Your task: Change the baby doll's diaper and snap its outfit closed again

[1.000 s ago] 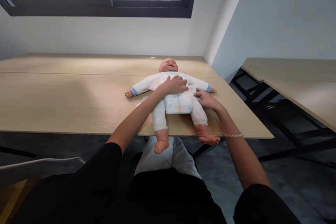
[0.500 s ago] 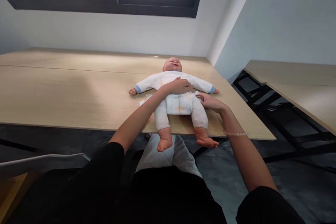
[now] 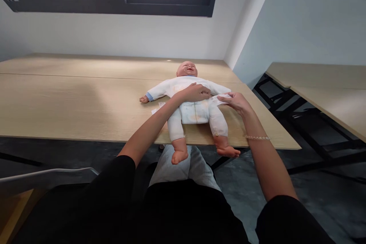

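"Where is the doll?"

"A pink vinyl baby doll (image 3: 187, 69) lies on its back on a pale wooden table (image 3: 85, 103). Its head points away from the person, and its feet are at the near edge, one hanging past it."

"Going left to right, what comes first?"

"A small white flap (image 3: 156, 108), paper or cloth, lies just beside the doll's outstretched arm. Next comes the left hand (image 3: 196, 92), open and flat on the chest of a white long-sleeved top (image 3: 178, 87), above a pale printed diaper (image 3: 194, 113)."

"And the right hand?"

"The right hand (image 3: 236, 101) pinches a thin white strip (image 3: 220, 99) between thumb and fingers, at the doll's side. A beaded bracelet (image 3: 257, 137) circles that wrist."
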Tool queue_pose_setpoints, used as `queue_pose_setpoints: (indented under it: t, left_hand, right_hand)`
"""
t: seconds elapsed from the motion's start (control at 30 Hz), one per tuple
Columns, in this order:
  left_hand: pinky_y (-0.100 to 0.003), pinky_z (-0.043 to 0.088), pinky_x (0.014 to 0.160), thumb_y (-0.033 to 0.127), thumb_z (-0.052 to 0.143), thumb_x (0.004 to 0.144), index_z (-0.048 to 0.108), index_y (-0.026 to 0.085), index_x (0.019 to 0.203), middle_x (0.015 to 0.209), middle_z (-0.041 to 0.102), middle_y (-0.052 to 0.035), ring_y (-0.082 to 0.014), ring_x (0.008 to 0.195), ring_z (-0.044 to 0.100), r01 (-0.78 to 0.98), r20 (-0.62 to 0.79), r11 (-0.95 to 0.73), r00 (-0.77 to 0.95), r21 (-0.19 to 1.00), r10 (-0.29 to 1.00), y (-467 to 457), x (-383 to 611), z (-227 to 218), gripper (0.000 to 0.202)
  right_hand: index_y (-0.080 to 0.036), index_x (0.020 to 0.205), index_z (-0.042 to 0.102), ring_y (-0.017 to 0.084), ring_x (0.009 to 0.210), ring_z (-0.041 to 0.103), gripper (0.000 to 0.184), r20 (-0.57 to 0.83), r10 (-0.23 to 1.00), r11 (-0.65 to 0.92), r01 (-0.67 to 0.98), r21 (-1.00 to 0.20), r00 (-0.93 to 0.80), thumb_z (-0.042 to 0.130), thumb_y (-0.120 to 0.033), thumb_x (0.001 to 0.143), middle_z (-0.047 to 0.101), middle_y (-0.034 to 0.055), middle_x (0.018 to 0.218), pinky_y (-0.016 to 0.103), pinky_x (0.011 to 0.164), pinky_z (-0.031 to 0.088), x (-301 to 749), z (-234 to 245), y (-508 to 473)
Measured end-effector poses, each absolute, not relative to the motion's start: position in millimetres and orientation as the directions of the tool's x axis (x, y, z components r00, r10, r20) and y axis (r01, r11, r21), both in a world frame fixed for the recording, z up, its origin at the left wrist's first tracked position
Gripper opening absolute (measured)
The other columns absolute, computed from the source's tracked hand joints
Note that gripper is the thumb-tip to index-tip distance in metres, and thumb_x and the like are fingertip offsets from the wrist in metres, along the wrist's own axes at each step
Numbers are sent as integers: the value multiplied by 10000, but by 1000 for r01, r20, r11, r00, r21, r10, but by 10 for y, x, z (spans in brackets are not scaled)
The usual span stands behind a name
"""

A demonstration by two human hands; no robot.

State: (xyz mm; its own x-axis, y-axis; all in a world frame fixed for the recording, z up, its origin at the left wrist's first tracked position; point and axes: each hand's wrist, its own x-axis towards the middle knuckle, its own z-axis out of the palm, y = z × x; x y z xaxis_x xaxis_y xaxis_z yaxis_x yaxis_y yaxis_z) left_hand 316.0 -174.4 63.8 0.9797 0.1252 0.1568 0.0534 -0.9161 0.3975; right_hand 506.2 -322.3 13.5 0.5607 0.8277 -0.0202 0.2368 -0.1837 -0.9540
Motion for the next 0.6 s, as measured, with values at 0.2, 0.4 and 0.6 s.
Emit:
queue_pose_setpoints:
  t: [0.2,0.4,0.6]
  left_hand:
    - [-341,463,1082,298,555,924,665,159,1234,1334,680,-92,-219,1236,602,-95,325,-852,942,515,91,-1719,3153,606,357]
    - [-342,483,1022,186,453,941,713,141,1170,1243,733,-87,-190,1126,655,-158,244,-773,970,614,-4,-1749,3201,593,349]
    - [-343,487,986,413,550,951,610,145,1289,1261,692,-89,-223,1105,640,62,89,-797,986,600,143,-1788,3359,687,436]
  right_hand:
    - [-140,876,757,157,842,691,194,-60,822,-9,-93,-996,566,848,-226,727,745,69,956,203,713,607,5130,168,-3250]
    - [-178,934,733,154,998,704,137,-102,797,31,-208,-978,595,686,-133,814,751,52,1055,196,875,624,5125,194,-3138]
    - [-179,848,704,174,1087,690,130,-34,841,97,-213,-972,540,674,-116,738,748,59,1035,221,984,590,5015,169,-3095]
